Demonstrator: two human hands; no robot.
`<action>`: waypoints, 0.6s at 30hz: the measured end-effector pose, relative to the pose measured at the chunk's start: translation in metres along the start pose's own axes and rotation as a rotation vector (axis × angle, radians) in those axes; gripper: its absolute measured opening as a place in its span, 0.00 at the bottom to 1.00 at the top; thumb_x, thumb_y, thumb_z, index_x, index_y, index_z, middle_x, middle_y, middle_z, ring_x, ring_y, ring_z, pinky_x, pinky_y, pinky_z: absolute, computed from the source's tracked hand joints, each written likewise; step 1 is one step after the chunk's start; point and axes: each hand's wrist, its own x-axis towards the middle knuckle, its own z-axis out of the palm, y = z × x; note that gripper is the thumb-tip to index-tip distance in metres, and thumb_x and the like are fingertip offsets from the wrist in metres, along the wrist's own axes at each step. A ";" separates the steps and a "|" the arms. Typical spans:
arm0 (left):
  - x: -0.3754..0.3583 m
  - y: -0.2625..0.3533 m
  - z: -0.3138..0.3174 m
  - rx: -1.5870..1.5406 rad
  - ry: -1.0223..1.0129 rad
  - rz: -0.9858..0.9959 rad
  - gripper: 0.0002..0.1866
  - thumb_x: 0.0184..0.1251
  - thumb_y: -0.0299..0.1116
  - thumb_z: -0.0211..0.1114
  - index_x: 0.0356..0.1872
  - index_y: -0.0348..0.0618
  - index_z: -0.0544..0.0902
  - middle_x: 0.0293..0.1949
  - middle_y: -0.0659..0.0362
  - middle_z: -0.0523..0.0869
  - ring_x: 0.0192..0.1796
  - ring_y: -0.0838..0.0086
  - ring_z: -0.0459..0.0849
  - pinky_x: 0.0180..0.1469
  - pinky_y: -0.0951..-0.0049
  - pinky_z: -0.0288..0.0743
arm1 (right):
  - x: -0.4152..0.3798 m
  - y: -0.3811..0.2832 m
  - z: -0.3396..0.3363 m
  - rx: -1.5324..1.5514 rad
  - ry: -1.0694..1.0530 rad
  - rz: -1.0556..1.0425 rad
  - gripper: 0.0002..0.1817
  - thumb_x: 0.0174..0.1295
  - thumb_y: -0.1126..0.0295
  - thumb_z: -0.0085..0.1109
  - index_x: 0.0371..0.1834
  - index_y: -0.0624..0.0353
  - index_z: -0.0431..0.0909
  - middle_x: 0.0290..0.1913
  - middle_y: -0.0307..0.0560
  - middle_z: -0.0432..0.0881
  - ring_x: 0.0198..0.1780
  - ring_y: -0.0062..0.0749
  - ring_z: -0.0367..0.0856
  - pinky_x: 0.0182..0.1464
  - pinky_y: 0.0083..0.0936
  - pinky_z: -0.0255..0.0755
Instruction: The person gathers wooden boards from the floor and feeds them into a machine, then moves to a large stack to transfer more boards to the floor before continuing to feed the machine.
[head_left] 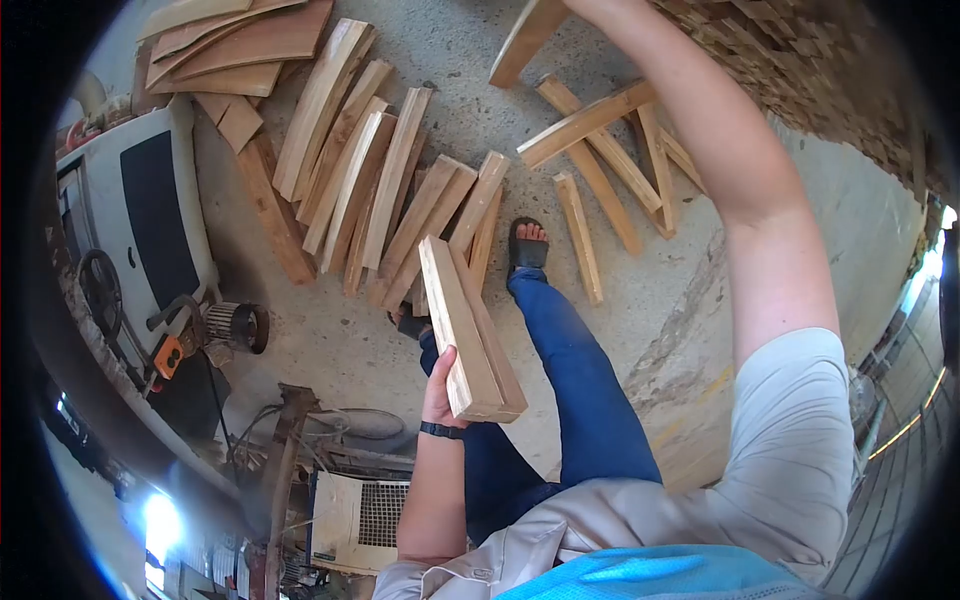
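Note:
My left hand (441, 388) is wrapped round the lower end of a pair of wooden pieces (470, 335), held side by side in front of my legs. The thumb lies along their left side, and a dark band circles the wrist. My right arm stretches up to the top edge, where the hand is mostly cut off and its fingers cannot be made out. Right beside that hand, a wooden piece (527, 42) slants down to the left. Below it, a light piece (585, 124) lies across several others on the concrete floor.
Several wooden pieces (345, 180) lie in a row ahead of my feet, with wide boards (250, 45) behind. A white machine (150, 200) and a motor (237, 326) stand at the left. Stacked wood (800, 70) rises at the upper right. A mesh-fronted box (345, 520) is at the lower left.

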 end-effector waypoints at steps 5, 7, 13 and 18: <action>0.001 0.000 0.003 0.041 -0.012 -0.011 0.33 0.71 0.46 0.65 0.69 0.39 0.68 0.58 0.50 0.83 0.57 0.60 0.84 0.60 0.56 0.81 | -0.059 0.094 -0.008 -0.618 -0.171 -0.176 0.30 0.61 0.61 0.61 0.66 0.57 0.71 0.65 0.64 0.73 0.66 0.58 0.72 0.62 0.46 0.72; -0.001 0.001 0.000 0.048 -0.002 -0.022 0.32 0.71 0.46 0.65 0.69 0.38 0.69 0.58 0.50 0.83 0.57 0.60 0.85 0.59 0.56 0.81 | -0.092 0.134 0.007 -0.571 -0.240 -0.160 0.30 0.53 0.68 0.70 0.61 0.57 0.73 0.54 0.58 0.81 0.58 0.55 0.80 0.52 0.46 0.80; -0.006 0.009 -0.008 0.103 0.032 -0.044 0.29 0.72 0.46 0.64 0.65 0.38 0.72 0.55 0.49 0.85 0.54 0.61 0.86 0.56 0.57 0.83 | -0.209 0.170 0.080 0.031 -0.939 0.230 0.33 0.53 0.57 0.71 0.60 0.62 0.74 0.51 0.55 0.85 0.51 0.45 0.85 0.52 0.40 0.79; -0.010 0.016 -0.026 0.105 0.035 -0.085 0.28 0.71 0.44 0.65 0.64 0.37 0.73 0.53 0.49 0.86 0.51 0.61 0.88 0.53 0.59 0.85 | -0.319 0.129 0.156 1.471 -0.783 0.861 0.43 0.59 0.54 0.73 0.71 0.67 0.64 0.63 0.54 0.78 0.61 0.36 0.79 0.64 0.30 0.74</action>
